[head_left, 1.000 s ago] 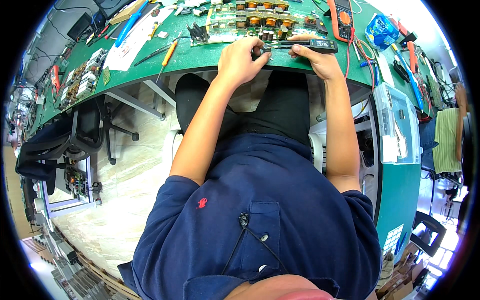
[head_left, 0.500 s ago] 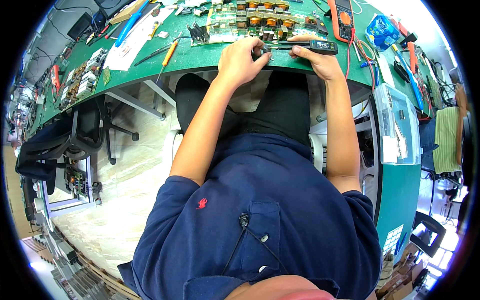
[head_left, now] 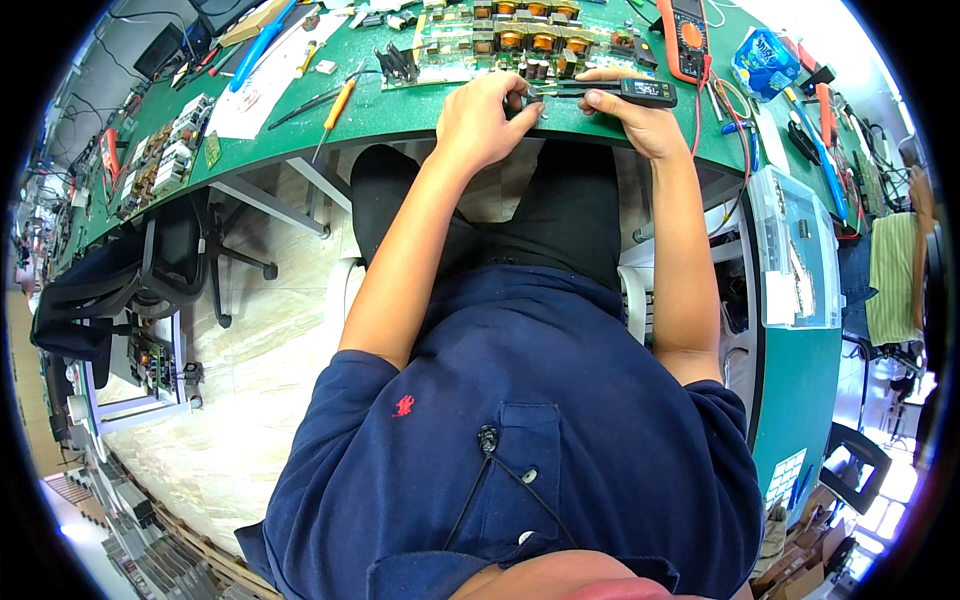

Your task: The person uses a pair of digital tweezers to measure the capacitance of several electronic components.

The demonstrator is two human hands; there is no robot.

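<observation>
Bench point(head_left: 400, 120): green. Tester point(head_left: 663, 95), near edge: black; screen point(head_left: 647, 89) dark with pale characters. Part point(head_left: 527, 98), left of tester: dark. Board point(head_left: 450, 74), far: green; coils point(head_left: 541, 45) orange. Multimeter point(head_left: 687, 50), far right: orange-red and grey. Packet point(head_left: 764, 65), far right: blue, white marking. Screwdriver point(head_left: 341, 105), far left: yellow-orange handle. Paper point(head_left: 242, 118), far left: white. Chair point(head_left: 180, 265), left: black. Floor point(head_left: 260, 370), left: cream, grey-veined. Trousers point(head_left: 575, 200): black. Shirt point(head_left: 620, 400), near: navy; emblem point(head_left: 403, 406) red, cord point(head_left: 465, 505) black. Co-worker's garment point(head_left: 893, 280), right: light green.
</observation>
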